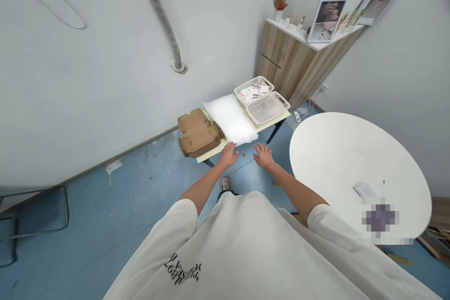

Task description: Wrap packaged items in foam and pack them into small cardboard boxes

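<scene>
My left hand (229, 154) hovers at the near edge of a low table (207, 153), fingers apart and holding nothing. To its right, my right hand (263, 155) is also open, in the air over the floor. Between and beyond them lies a stack of white foam sheets (230, 117), its near edge hanging past the table. Flat brown cardboard boxes (198, 133) are piled at the table's left end. At the right end stand two white plastic baskets; the far basket (242, 89) holds small printed packets, and the near basket (269, 108) shows its mesh bottom.
A round white table (326, 150) stands close on my right with a small white object (364, 190) and a blurred-out patch. Behind is a wood-grain cabinet (288, 51) bearing a plant (280, 2) and picture frame (326, 21). A black metal frame (66, 206) is on the left.
</scene>
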`<state>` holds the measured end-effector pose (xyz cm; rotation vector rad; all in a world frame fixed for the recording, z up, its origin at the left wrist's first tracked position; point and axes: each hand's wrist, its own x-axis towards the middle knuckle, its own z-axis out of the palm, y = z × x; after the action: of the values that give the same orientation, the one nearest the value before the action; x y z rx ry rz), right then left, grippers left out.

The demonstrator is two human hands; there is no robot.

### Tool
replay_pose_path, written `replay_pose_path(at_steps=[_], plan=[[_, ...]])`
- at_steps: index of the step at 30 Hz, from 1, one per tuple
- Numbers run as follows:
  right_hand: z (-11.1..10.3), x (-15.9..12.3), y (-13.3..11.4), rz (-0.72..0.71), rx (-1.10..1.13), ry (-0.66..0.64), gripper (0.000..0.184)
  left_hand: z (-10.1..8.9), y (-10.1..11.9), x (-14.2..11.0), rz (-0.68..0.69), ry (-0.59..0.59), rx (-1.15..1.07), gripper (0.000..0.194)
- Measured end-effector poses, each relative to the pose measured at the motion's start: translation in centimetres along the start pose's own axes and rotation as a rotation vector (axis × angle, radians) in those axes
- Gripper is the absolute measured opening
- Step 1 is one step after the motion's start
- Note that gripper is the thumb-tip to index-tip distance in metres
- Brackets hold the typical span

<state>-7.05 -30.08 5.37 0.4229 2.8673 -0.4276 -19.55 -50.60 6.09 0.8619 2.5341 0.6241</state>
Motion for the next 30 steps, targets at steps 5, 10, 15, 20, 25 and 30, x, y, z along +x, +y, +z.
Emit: replay_pose_path(at_steps=[5,10,15,20,25,30], plan=[[0.2,3.2,-6.5,-0.099,0.016,-0.018,0.052,-3.1,-7.1,-0.9,-0.051,0.109,-0.011,0.052],[1.6,7.5,-15.0,-0.215,0.014,-0.010,0.049,-6.9,-15.0,-1.4,-0.077,0.131,0.074,0.053],[2.6,11.3,-21.7,-0.310,0.034,-0.016,0.048,-10.3,-21.6,-1.8,-0.083,0.047,0.244,0.055],[2.8,13.6,-25.1,-0.318,-0.036,-0.045,0.049,-11.6,-24.1,-1.8,-0.105,0.042,0.296,0.055],[3.3,15.3,-26.3,-0.283,-0.103,-0.104,0.049,-11.7,-24.9,-1.5,-0.120,-0.020,0.265,0.053],[3.7,16.2,-26.6,-0.259,-0.157,-0.131,0.047,-11.8,-25.6,-1.0,-0.129,-0.026,0.254,0.036]])
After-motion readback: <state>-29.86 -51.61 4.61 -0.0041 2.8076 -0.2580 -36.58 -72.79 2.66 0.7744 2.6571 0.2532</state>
